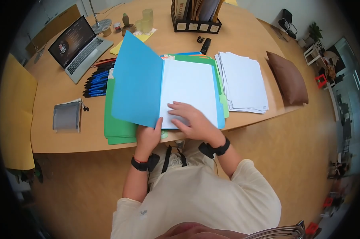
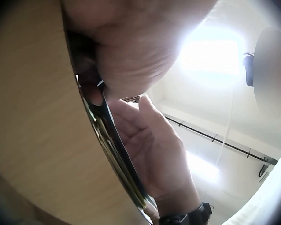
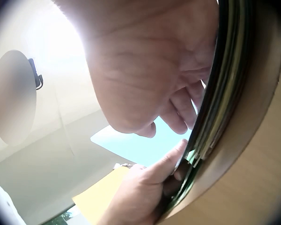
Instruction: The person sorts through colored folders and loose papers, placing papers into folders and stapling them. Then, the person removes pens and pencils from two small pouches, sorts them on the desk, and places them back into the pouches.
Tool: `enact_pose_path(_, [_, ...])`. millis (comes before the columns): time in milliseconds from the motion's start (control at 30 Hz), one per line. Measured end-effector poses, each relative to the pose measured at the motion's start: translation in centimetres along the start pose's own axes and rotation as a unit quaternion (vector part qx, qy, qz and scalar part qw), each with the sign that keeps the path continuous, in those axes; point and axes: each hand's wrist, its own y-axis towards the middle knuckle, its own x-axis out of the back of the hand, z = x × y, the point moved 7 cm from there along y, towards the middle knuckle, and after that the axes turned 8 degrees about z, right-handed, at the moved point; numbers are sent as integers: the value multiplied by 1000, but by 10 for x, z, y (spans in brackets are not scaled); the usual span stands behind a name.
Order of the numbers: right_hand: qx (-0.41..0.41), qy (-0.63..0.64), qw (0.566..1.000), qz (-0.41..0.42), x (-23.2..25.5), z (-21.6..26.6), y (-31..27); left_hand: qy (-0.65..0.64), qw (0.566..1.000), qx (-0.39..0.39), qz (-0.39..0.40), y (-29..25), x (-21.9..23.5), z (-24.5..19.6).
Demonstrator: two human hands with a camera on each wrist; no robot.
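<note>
A blue folder [image 1: 138, 83] lies open on a stack of green folders [image 1: 120, 132], its left cover raised at a slant. White paper [image 1: 190, 85] covers its right side. My left hand [image 1: 147, 138] grips the folder's lower edge near the fold, thumb on top and fingers beneath. My right hand [image 1: 194, 122] rests on the lower part of the paper with its fingers spread. In the left wrist view the right hand [image 2: 157, 152] shows palm-on beside the stack's edge; in the right wrist view the left hand [image 3: 138, 192] holds that edge.
A pile of papers [image 1: 243, 81] lies right of the folders, then a brown pouch [image 1: 289, 79]. Blue pens [image 1: 96, 83], a laptop [image 1: 82, 53] and a grey pouch [image 1: 67, 116] are on the left. A black organizer [image 1: 196, 26] stands at the back.
</note>
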Motion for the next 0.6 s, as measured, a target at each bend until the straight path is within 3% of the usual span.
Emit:
enact_pose_path(167, [19,-31,998,-46,86,3,10,-60,996,49,37,-2,-2,10])
enact_pose_path(267, [-99,-41,990,-90,138,-34,41,-82,991,79,69,0,-4,22])
enact_pose_path(300, [-183,-95,976,-74,153,-65,54,-83,989,91,81,0,-5,26])
enact_pose_path(333, [-169,-116,974,-94,166,-79,70,-114,982,120,90,0,-4,24])
enact_pose_path(400, [-233,-84,960,-132,185,-152,102,-174,963,177,106,-2,1,12])
enact_pose_path(533, [-418,-115,896,-94,210,-240,147,-178,966,167,89,-6,10,10])
enact_pose_path(600, [-493,-58,855,-148,209,-256,148,-168,971,147,88,-9,8,17])
